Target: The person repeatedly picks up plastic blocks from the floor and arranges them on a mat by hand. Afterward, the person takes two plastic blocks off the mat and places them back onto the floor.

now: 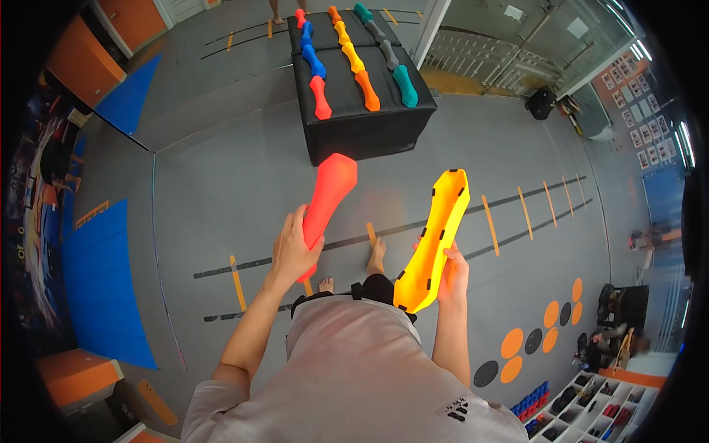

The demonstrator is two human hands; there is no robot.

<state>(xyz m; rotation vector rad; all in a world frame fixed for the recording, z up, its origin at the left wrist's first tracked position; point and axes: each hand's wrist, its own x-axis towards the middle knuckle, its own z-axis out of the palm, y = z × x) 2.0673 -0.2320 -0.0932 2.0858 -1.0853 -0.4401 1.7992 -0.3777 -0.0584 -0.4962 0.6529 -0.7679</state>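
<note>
My left hand [293, 251] is closed around the narrow middle of a red bone-shaped plastic piece [330, 188], held tilted with its smooth side showing. In my right hand [453, 275] is a yellow bone-shaped plastic piece [436, 240], gripped by its side. Its hollow underside faces me, with small black pads along the rim. The two pieces are apart, in front of my waist above the floor. Farther forward, on a black padded box [362, 136], similar pieces lie in rows: red [320, 98], blue [313, 63], orange [367, 91], yellow [351, 57], teal [405, 86] and grey [388, 55].
A ladder pattern [495, 225] of dark lines and orange rungs marks the grey floor [244, 177]. Orange and black dots [512, 343] lie to the right, near a shoe shelf [583, 413]. A blue panel [103, 280] is at left. What looks like a mirror backs the box.
</note>
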